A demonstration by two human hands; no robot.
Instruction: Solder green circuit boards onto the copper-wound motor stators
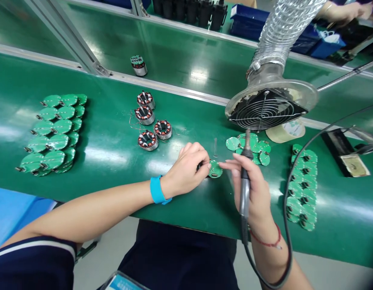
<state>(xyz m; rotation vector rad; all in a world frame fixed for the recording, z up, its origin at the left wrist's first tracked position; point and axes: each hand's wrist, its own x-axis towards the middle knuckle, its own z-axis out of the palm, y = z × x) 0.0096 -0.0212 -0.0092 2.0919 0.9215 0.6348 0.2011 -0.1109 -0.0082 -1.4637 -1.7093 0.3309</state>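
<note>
My left hand (188, 167), with a blue band at the wrist, is curled with its fingertips on the left edge of a round green circuit board (215, 169) lying on the green bench (113, 157). A small dark part sits under those fingers, mostly hidden. My right hand (253, 189) grips a soldering iron (245, 177) upright, tip pointing away from me, and its index finger reaches to the board's right edge. The iron's black cable (287, 225) loops off to the right.
A fume extractor fan (266, 106) on a ribbed silver duct hangs just beyond my hands. Stacked green boards lie at left (53, 135), right (304, 189) and under the fan (249, 145). Several wound stators (148, 121) stand centre-left. A soldering-iron stand (346, 155) and another person's hand (343, 10) are at right.
</note>
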